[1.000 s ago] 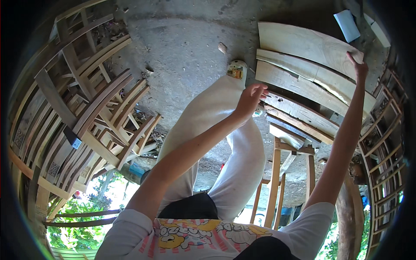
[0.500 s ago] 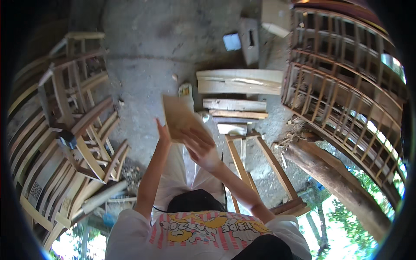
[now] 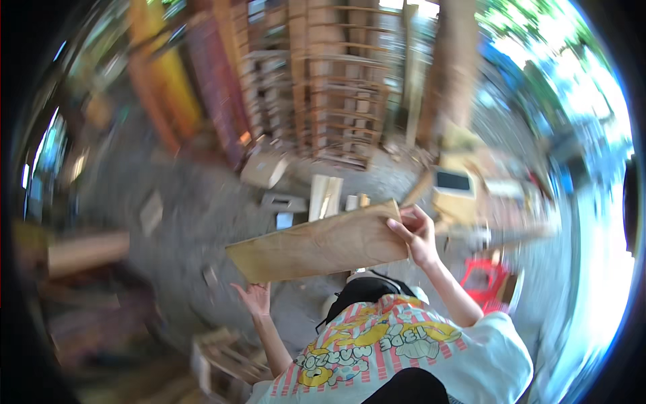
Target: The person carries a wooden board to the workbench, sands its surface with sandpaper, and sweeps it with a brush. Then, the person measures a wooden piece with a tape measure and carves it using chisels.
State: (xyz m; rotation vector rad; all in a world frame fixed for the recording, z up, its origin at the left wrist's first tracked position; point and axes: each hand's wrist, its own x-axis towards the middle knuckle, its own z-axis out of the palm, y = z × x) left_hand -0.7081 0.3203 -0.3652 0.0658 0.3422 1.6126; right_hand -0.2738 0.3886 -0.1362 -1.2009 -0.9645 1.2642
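Note:
A flat, pale wooden board [image 3: 313, 246] is held out across the view, slightly tilted. My right hand [image 3: 418, 237] grips its right end, thumb on the near face. At the lower left corner, my left hand [image 3: 258, 296] supports it, thumb sticking out and fingertips partly hidden by the edge. Beyond the board lie pale planks [image 3: 326, 192] on the grey floor.
Slatted wooden racks [image 3: 340, 111] and tall boards [image 3: 165, 81] stand ahead, blurred by motion. A cardboard box [image 3: 262, 168] sits before them. A red plastic stool [image 3: 482, 276] is on the right; stacked wood [image 3: 87, 252] lies at left.
The view has swung sharply round. The board, which my right hand held among the planks and then raised upright-looking between both hands, is now stretched crosswise, one hand at each end.

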